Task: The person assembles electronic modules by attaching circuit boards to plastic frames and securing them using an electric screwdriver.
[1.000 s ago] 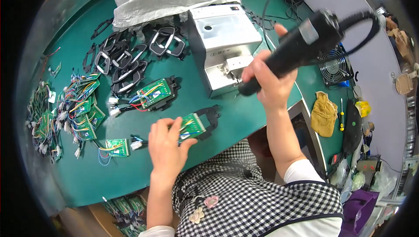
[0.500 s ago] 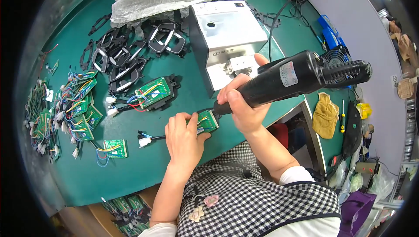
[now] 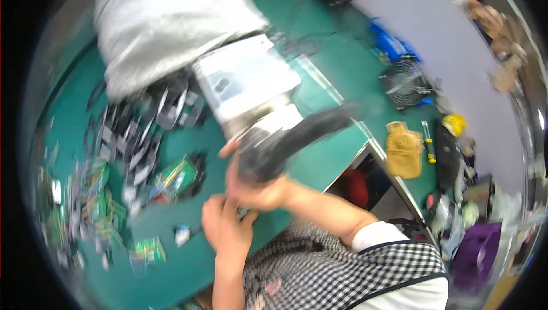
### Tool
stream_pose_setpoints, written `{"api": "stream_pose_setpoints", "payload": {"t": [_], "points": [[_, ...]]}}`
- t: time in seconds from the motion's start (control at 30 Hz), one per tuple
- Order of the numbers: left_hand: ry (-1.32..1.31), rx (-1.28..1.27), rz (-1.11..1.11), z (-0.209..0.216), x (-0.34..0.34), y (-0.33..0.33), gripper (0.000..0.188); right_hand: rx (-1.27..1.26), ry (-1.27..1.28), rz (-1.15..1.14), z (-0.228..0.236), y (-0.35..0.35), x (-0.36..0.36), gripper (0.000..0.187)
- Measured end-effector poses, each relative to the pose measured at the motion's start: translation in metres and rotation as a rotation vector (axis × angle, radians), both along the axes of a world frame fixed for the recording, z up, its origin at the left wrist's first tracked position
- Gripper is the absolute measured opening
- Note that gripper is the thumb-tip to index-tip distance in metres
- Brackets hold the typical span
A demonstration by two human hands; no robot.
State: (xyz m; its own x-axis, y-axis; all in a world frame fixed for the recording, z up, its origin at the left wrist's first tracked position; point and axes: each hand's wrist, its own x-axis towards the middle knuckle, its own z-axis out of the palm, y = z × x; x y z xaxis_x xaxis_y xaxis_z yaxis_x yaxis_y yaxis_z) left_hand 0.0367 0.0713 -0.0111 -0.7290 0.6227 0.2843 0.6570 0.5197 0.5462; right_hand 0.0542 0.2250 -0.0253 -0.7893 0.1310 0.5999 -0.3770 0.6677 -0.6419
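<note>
My right hand (image 3: 254,189) is wrapped round a black electric screwdriver (image 3: 268,153), blurred by motion. The tool stands fairly upright over the work, its tip hidden behind the hands. Just to the left, my left hand (image 3: 226,231) bends its fingers over a green circuit board (image 3: 243,213), of which only a sliver shows. A white connector (image 3: 182,235) on that board's cable lies left of the hand. Farther up sits another green circuit board (image 3: 178,177) on a black frame (image 3: 198,174).
A silver machine (image 3: 245,76) stands ahead, with a big white sack (image 3: 171,19) behind it. Black frames (image 3: 128,139) and wired boards (image 3: 103,207) are heaped at left. Across the table gap lie a tan cloth (image 3: 404,150), a yellow-handled screwdriver (image 3: 429,147) and a fan (image 3: 406,83).
The view has shifted and turned. My right hand has come left, closer to my left hand, and the electric screwdriver has swung from lying slanted to more upright. My left hand stays at the board.
</note>
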Motion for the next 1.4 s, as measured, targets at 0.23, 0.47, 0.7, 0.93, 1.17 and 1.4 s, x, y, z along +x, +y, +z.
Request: {"api": "stream_pose_setpoints", "payload": {"t": [0.23, 0.47, 0.7, 0.93, 1.17, 1.4], "points": [[0.125, -0.181, 0.044, 0.017, 0.008, -0.006, 0.034, -0.631, 0.037, 0.390, 0.012, -0.029, -0.021, 0.058], [0.027, -0.295, 0.034, 0.014, 0.013, -0.005, 0.043, -0.939, 0.282, 0.042, 0.042, -0.024, 0.028, 0.049], [0.029, -0.285, 0.024, 0.013, 0.011, -0.010, 0.044, -0.797, 0.237, -0.076, 0.034, -0.026, 0.067, 0.044], [-0.055, -0.268, -0.015, 0.017, 0.014, -0.014, 0.053, -0.762, 0.227, -0.068, 0.031, -0.024, 0.070, 0.051], [-0.054, -0.181, -0.110, 0.014, 0.013, -0.036, 0.055, -0.840, 0.306, -0.051, 0.004, -0.023, 0.070, 0.070], [-0.034, -0.109, -0.061, -0.004, 0.012, -0.050, 0.045, -0.771, 0.097, -0.024, 0.017, -0.023, 0.073, 0.058]]}}
